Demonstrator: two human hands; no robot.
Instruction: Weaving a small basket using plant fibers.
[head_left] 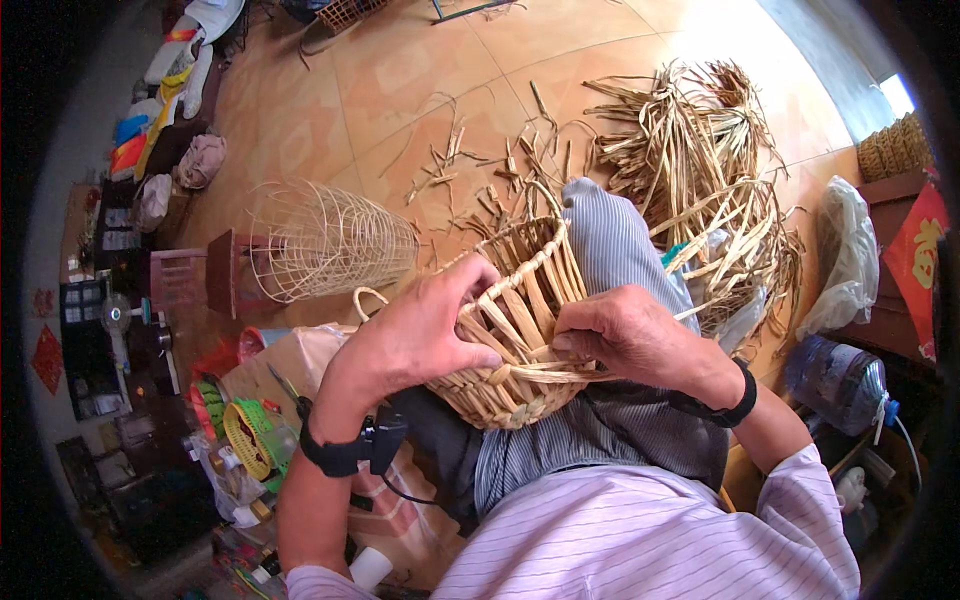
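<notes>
A tan woven basket (525, 310) rests tilted on my lap, with a twisted rim and a small loop handle (369, 302) on its left. My left hand (430, 325) clasps the basket's near left side, thumb on the outside and fingers bent over toward the inside. At the basket's right side my right hand (635, 335) is closed, thumb and fingers pinched together at a flat straw strand (550, 374). The strand runs along the weave between the two hands. My right fingertips are partly hidden, as is the basket's inside.
Dried straw bundles (670, 150) lie on the tiled floor to the right, with loose scraps (450, 160) ahead. A wire-like open frame basket (340, 245) lies left beside a wooden stool (235, 270). A large water bottle (835, 385) stands right; a yellow plastic basket (248, 440) stands left.
</notes>
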